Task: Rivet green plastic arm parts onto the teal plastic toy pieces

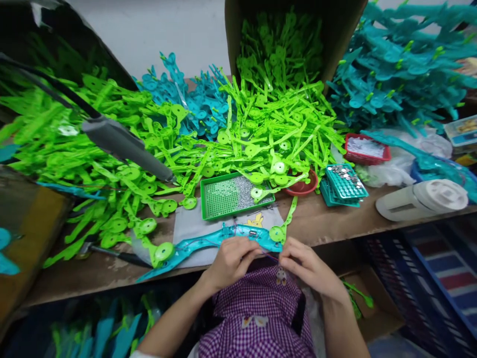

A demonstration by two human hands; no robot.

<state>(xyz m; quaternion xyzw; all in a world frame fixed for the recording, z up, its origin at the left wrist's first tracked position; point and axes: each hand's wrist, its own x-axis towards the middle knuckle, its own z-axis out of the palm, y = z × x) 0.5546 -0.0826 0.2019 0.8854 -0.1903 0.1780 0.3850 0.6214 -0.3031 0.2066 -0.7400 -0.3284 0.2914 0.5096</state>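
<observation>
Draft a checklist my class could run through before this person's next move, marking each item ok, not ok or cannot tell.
1. Teal part within reach of both hands: ok; the left hand is at its near edge, the right hand by its right end.
2. Thin wires firmly gripped: cannot tell; they run by the right fingertips, but the grip is unclear.
3. Teal part free of other pieces: not ok; a green piece overlaps its right end.
4. Green tray upright: ok.
5. Grey tool clear of both hands: ok.
</observation>
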